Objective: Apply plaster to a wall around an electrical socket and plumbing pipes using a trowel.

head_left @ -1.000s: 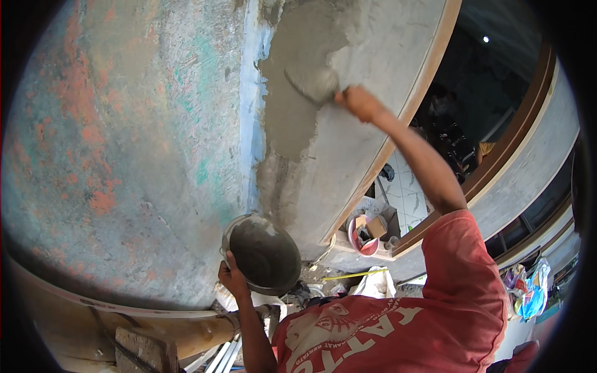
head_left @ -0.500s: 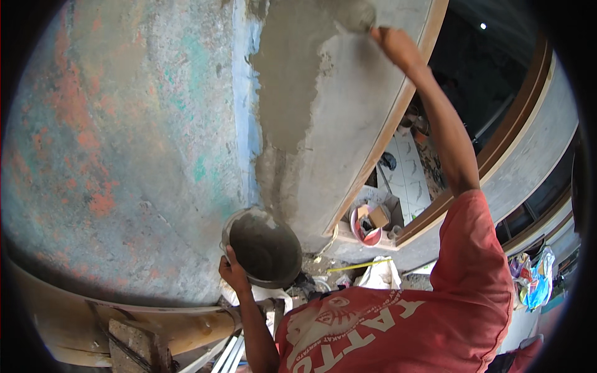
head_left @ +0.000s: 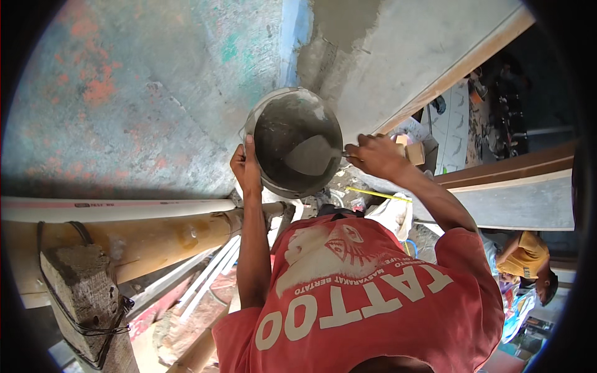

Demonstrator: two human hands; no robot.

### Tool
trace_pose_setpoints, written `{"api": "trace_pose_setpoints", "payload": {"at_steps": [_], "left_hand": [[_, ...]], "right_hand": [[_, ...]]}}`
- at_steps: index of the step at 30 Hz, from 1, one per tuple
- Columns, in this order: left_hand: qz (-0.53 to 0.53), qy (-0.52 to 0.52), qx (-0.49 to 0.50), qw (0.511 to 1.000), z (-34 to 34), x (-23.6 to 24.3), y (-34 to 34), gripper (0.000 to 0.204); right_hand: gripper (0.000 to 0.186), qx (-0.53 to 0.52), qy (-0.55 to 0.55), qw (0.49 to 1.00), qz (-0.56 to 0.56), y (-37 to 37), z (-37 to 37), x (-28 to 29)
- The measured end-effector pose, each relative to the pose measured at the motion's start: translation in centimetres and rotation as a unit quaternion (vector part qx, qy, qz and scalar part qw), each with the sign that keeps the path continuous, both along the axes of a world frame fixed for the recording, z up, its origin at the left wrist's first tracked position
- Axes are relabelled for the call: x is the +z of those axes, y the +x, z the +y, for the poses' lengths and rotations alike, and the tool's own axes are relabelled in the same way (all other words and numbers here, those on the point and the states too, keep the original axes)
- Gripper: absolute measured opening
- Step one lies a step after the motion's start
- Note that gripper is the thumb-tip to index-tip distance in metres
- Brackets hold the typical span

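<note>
Pinching the mortar-heavy pan (head_left: 297, 142) by its nine o'clock rim, left hand (head_left: 246, 169), we are gripping the trowel (head_left: 314, 155) handle, right hand (head_left: 377, 155), at three o'clock.

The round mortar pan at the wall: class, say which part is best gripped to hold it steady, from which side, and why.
Probably the rim of the mortar pan, from its left edge, where the left hand already clamps it, thumb over the lip. The pan is tilted with its mouth open to the camera, and the right hand works a trowel in from the right, so that side should stay free.
</note>
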State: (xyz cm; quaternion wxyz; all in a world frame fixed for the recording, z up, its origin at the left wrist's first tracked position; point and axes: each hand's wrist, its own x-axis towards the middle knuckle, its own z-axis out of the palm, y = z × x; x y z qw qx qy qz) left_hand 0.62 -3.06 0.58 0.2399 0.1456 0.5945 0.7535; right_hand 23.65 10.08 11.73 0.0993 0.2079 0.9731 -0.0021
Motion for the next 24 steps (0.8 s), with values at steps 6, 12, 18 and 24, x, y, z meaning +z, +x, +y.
{"api": "trace_pose_setpoints", "payload": {"at_steps": [6, 12, 18, 24], "left_hand": [[0.063, -0.015, -0.004, 0.998, -0.5, 0.4, 0.6, 0.048], [0.111, -0.029, 0.012, 0.993, -0.5, 0.4, 1.1, 0.050], [0.115, -0.062, 0.022, 0.991, -0.7, 0.2, 0.7, 0.048], [0.068, -0.056, 0.060, 0.994, -0.8, 0.1, 0.3, 0.048]], "right_hand": [[0.022, 0.148, 0.213, 0.965, 0.019, -2.9, 0.2, -6.5], [0.020, 0.254, 0.193, 0.937, 0.145, -3.4, -1.5, -7.8], [0.022, 0.186, 0.065, 0.946, 0.257, -2.2, -1.6, -8.1], [0.028, 0.023, -0.167, 0.927, 0.336, 1.2, -1.7, -10.8]]}}
